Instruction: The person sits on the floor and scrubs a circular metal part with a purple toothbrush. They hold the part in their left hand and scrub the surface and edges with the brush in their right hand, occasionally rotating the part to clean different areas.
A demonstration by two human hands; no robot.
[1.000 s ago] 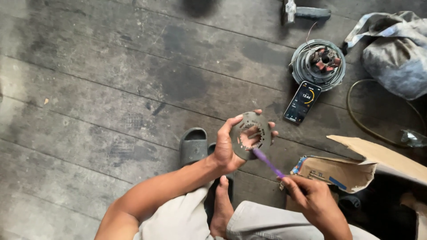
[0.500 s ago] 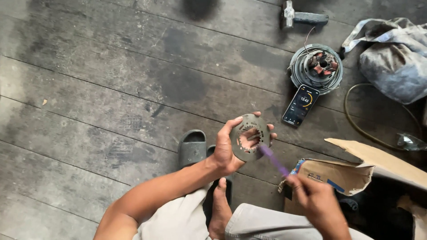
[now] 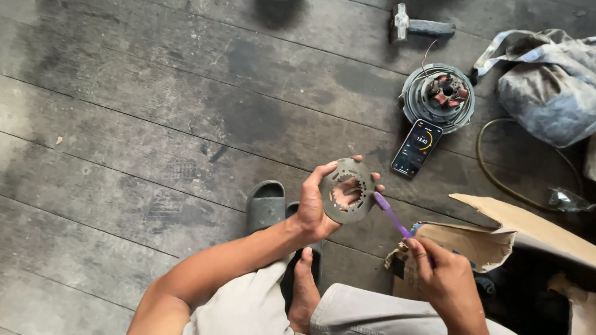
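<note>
One toothed metal ring point(image 3: 349, 191), gripped upright in the left hand point(image 3: 315, 205) above the plank floor point(image 3: 155, 124), meets a purple brush point(image 3: 391, 214) pinched in the right hand point(image 3: 444, 279), phone point(image 3: 416, 147) and motor point(image 3: 438, 97) beyond.

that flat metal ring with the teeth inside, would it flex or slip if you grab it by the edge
Probably stiff: the toothed metal ring keeps flat while the left hand grips only one edge. Its dull, holed surface likely gives decent grip. Laid flat it shouldn't roll; on edge it might.
</note>
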